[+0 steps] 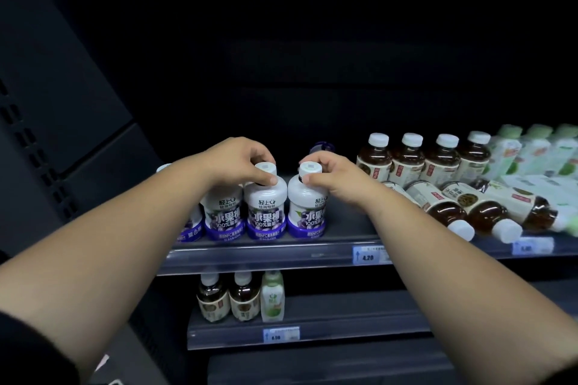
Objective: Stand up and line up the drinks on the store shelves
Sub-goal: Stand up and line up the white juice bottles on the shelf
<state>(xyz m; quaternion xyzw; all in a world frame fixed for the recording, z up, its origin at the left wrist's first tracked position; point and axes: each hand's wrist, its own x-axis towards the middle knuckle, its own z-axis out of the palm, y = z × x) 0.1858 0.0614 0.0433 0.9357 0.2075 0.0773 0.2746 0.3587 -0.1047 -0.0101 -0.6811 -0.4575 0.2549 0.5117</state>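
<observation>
Left hand [240,159] clamped on the cap of an upright juice bottle [266,209], thumb in front, fingers over the top. Right hand [331,176] pinching the cap of the next bottle [308,216], just to its right; the two stand side by side, nearly touching, at the front of the shelf [266,258]. More juices [223,212] upright to the left, the far one mostly hidden by the left forearm. Purple cap [322,147] shows behind the right hand, rest of it hidden. Further right: four tea bottles [408,161] upright in a row at the back, several fallen teas [478,209] lying in front of them, two with caps toward the shelf edge. Green cartons [531,150] at far right, blurred. Price tags [367,255] on the shelf rail. Lower shelf [312,333]: two brown bottles [212,298] and a green bottle [272,297], upright, side by side near its left end
</observation>
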